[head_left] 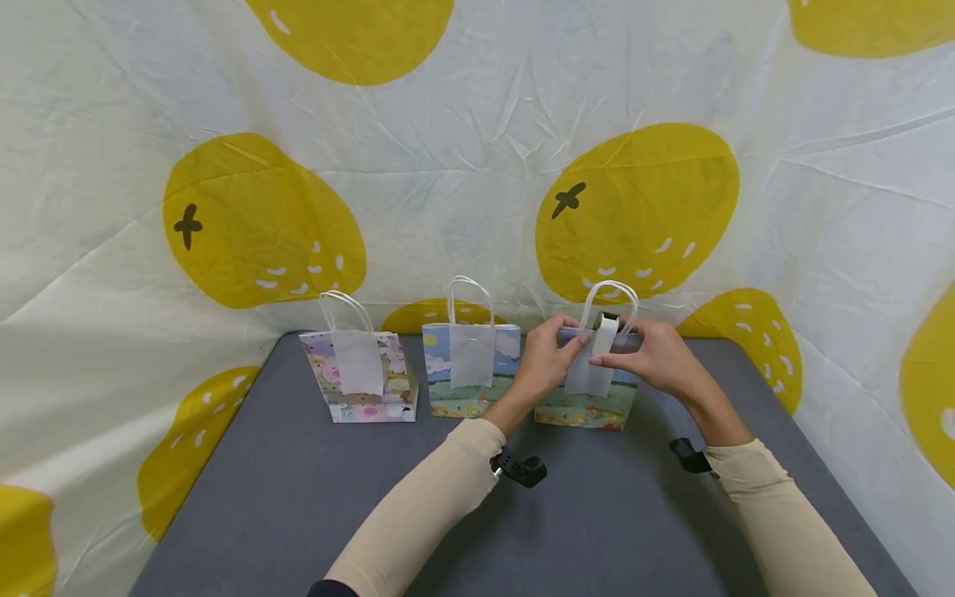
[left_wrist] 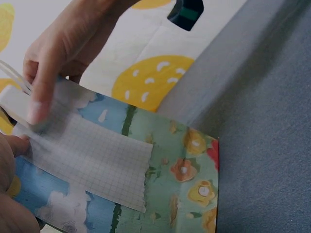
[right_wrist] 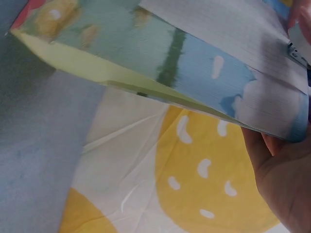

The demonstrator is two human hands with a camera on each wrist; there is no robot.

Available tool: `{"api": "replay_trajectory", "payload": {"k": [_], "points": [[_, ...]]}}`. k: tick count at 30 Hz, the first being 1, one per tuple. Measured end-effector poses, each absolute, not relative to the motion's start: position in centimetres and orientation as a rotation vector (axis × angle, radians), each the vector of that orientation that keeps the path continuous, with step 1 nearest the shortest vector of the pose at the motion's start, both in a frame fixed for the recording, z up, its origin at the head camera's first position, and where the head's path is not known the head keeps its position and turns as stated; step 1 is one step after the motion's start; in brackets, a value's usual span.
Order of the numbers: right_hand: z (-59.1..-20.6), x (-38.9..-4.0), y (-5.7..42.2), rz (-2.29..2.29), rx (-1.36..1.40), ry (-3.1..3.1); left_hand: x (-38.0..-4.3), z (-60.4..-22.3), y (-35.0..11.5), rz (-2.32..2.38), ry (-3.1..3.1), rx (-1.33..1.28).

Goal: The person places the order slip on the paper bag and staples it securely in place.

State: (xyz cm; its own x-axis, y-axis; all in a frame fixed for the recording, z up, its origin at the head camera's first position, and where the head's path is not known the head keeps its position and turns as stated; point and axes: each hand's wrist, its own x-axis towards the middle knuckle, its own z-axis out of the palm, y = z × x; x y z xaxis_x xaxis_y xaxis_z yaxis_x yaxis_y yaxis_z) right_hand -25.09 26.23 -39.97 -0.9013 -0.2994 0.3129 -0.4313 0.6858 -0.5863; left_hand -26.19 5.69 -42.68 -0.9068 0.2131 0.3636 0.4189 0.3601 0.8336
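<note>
A small white stapler (head_left: 608, 333) stands over the top edge of the rightmost paper bag (head_left: 585, 414), where a slip of grid paper (left_wrist: 102, 155) hangs down the bag's painted front. My right hand (head_left: 660, 356) holds the stapler, its thumb on the stapler's front and its fingers partly hidden behind the bag. With my left hand (head_left: 548, 356) I pinch the bag's upper edge beside the paper, thumb on the front. In the right wrist view the stapler's metal part (right_wrist: 297, 54) shows at the edge of the paper. White twisted handles (head_left: 612, 290) rise above both hands.
Two more paper bags stand to the left: a blue-green one (head_left: 436, 365) in the middle and a pink-purple one (head_left: 321, 356), each with a white slip on its front. The grey table (head_left: 313, 506) meets a white curtain (head_left: 448, 215) with yellow fruit prints.
</note>
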Motion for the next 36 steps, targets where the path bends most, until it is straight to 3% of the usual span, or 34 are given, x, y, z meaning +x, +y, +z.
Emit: {"api": "replay_trajectory", "payload": {"k": [8,16,36], "points": [[-39.1,-25.1,26.2,1.281,0.544,-2.661,-26.2,-42.6,5.7,-1.595,-2.426,-0.573],[-38.3,-25.4,26.5,1.543,0.663,-2.442,-26.2,-42.6,5.6,-1.584,-2.413,-0.586],[-39.5,-24.8,31.1,1.442,0.410,-2.416,-26.2,-42.6,5.5,-1.601,-2.425,-0.590]]}}
